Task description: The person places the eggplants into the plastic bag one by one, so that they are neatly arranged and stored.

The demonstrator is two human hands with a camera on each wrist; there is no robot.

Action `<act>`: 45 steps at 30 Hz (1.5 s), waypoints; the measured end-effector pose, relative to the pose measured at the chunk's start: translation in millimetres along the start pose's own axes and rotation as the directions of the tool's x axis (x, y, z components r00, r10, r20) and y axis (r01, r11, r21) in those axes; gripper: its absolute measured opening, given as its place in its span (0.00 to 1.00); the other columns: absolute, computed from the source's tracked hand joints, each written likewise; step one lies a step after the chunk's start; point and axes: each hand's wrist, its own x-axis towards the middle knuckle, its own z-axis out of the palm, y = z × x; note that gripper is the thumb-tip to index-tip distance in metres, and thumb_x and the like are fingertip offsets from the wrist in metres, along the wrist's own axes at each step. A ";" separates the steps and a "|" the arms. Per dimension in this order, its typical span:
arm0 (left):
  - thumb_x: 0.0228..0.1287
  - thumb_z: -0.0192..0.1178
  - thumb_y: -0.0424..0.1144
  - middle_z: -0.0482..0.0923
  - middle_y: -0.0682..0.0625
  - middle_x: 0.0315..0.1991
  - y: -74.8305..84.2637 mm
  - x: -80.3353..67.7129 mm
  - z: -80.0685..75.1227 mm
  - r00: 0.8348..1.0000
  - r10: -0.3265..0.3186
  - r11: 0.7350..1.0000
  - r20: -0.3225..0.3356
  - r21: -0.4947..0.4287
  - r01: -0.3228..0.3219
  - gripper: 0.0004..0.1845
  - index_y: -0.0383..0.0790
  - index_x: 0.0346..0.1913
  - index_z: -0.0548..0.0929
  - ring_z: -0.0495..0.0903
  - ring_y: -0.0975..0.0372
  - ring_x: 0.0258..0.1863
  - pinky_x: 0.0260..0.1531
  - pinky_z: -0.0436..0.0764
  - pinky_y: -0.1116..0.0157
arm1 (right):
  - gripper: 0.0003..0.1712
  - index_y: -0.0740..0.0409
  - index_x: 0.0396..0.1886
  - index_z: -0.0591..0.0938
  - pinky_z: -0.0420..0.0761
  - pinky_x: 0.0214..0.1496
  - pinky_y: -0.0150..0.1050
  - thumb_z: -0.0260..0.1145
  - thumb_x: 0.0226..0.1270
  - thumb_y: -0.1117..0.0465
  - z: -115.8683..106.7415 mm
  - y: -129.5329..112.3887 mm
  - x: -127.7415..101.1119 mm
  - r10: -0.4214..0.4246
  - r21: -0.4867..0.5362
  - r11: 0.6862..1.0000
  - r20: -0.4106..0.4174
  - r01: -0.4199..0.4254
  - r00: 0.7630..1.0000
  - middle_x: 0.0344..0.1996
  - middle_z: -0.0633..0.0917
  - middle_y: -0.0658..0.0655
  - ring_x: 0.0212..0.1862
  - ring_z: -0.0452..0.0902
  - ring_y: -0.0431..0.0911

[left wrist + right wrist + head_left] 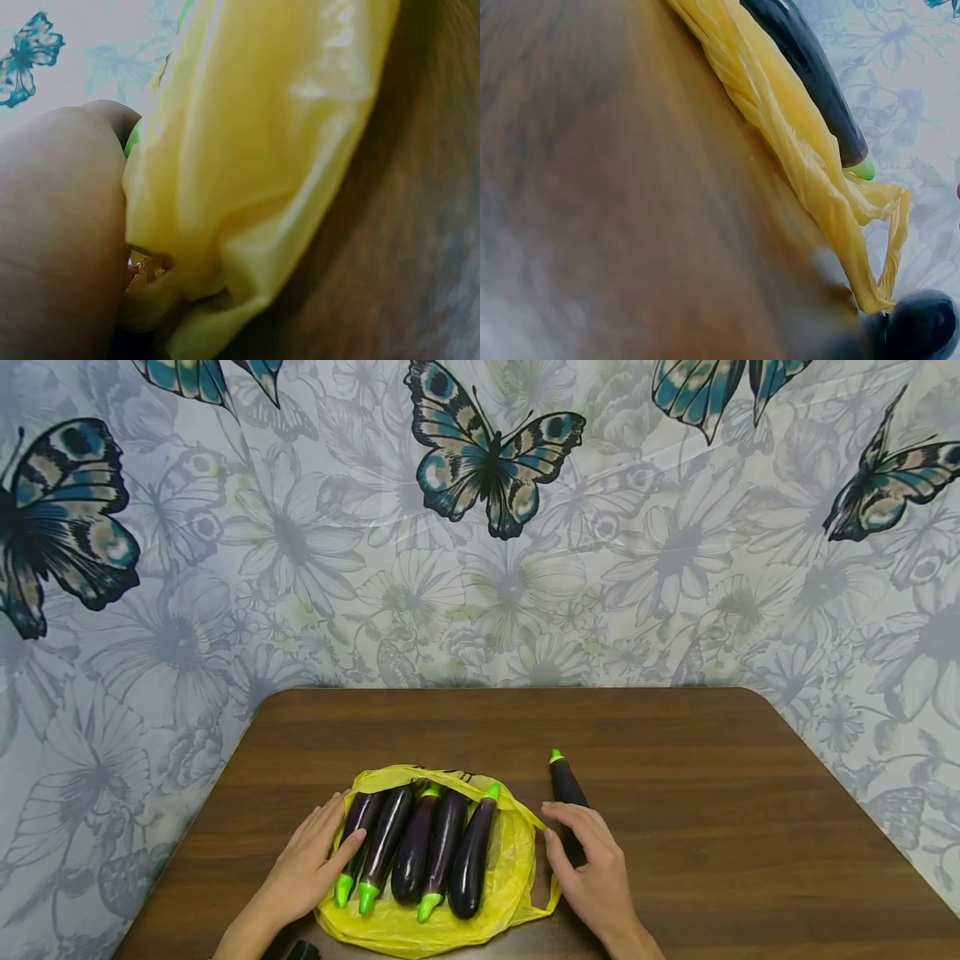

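Observation:
A yellow plastic bag (pixel 517 860) lies on the table with its mouth open, and several dark purple eggplants (pixel 471 860) with bright green stems lie side by side in it. At its left side my left hand (pixel 307 860) holds the bag's edge, fingers along the outside and thumb over the leftmost eggplant. My right hand (pixel 596 868) pinches the bag's right edge near a handle loop. One more eggplant (pixel 566 783) lies on the table beyond the right hand, partly hidden under it. The left wrist view shows the bag (pixel 262 135) close against the hand.
The brown wooden table (pixel 750 827) has rounded far corners. Behind it hangs a pale floral cloth (pixel 675 568) with large blue butterflies. A small black object (pixel 303 951) shows at the bottom edge near the left wrist; its kind is unclear.

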 end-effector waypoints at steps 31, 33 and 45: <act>0.81 0.46 0.60 0.53 0.35 0.81 -3.1 2.6 1.7 1.000 0.022 1.000 -0.008 0.012 -0.022 0.42 0.31 0.81 0.55 0.49 0.39 0.81 0.77 0.50 0.37 | 0.26 0.58 0.58 0.85 0.65 0.69 0.20 0.73 0.59 0.75 -4.2 4.7 3.3 0.138 -0.050 0.989 -0.057 -0.141 0.989 0.57 0.85 0.53 0.62 0.76 0.52; 0.81 0.46 0.60 0.53 0.35 0.81 -3.1 3.0 1.9 1.000 0.020 1.000 -0.009 0.012 -0.020 0.42 0.31 0.81 0.55 0.49 0.39 0.81 0.77 0.50 0.36 | 0.27 0.59 0.59 0.84 0.63 0.70 0.19 0.73 0.59 0.76 -3.9 5.5 5.0 0.136 -0.052 0.989 -0.071 -0.140 0.988 0.58 0.85 0.55 0.63 0.75 0.54; 0.81 0.47 0.60 0.54 0.35 0.81 -2.3 2.1 1.7 1.000 0.024 1.000 -0.013 0.017 -0.024 0.42 0.31 0.81 0.56 0.51 0.40 0.81 0.76 0.51 0.36 | 0.29 0.61 0.63 0.81 0.53 0.71 0.18 0.73 0.60 0.73 -1.4 9.5 1.8 0.363 -0.052 0.930 -0.048 -0.365 0.931 0.66 0.80 0.58 0.72 0.67 0.58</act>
